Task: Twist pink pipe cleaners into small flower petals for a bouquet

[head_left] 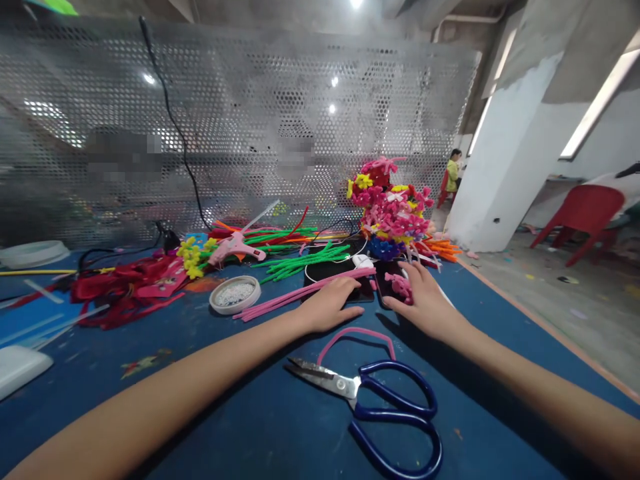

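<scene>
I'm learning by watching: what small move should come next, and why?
Probably take one of the long pink fuzzy stems with the left hand: it partly covers them, while the right hand is at the small pink fuzzy piece.

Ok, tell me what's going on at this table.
Over a blue table, the left hand is at a bundle of pink pipe cleaners, and the right hand is at a small pink pipe-cleaner piece; whether either one grips is hard to tell. Scissors lie unheld nearer the camera, by a bent pink pipe cleaner. A pipe-cleaner flower bouquet is farther back.
</scene>
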The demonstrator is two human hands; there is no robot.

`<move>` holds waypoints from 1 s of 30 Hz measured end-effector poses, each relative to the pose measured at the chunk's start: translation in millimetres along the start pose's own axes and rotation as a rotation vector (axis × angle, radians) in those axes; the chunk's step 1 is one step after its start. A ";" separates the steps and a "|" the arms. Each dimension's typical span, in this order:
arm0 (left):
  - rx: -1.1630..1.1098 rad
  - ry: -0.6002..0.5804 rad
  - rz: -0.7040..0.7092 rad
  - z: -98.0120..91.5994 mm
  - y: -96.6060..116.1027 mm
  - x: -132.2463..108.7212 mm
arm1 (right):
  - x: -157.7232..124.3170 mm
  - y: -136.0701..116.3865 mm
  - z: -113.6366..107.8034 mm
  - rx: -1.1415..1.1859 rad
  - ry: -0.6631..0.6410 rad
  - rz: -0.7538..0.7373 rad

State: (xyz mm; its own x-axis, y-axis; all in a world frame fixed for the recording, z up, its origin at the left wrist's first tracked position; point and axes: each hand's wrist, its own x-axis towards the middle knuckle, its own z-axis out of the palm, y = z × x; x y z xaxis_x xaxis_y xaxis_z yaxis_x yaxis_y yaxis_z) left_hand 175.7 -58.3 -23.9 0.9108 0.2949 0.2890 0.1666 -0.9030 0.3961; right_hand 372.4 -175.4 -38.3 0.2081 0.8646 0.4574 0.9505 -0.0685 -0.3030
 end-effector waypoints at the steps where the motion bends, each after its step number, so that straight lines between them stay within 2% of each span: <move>1: 0.005 -0.006 -0.002 -0.5 -2.1 0.7 | 5.9 -4.4 7.8 -0.002 -0.011 -0.008; 7: 0.018 -0.071 0.038 -7.1 -12.8 -4.8 | 33.7 -22.3 30.8 -0.044 -0.066 -0.133; 13: 0.041 -0.043 0.078 -7.4 -14.2 -8.5 | 31.8 -28.0 34.2 -0.142 -0.073 -0.187; 19: 0.088 -0.050 0.065 -6.0 -13.8 -10.1 | 27.0 -28.7 29.6 -0.187 -0.050 -0.176; 26: -0.029 -0.007 0.028 -6.1 -15.9 -12.9 | 22.2 -22.3 24.9 -0.120 -0.050 -0.159; 30: -0.214 0.031 0.006 -7.2 -15.7 -13.6 | 21.5 -21.7 27.1 -0.051 -0.028 -0.142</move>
State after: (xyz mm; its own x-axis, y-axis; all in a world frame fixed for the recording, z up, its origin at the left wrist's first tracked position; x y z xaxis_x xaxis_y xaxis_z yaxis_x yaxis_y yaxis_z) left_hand 158.0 -45.8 -27.8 0.8989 0.3025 0.3169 0.0748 -0.8187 0.5693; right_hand 350.1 -141.8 -44.6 0.0652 0.8808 0.4689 0.9806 0.0306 -0.1938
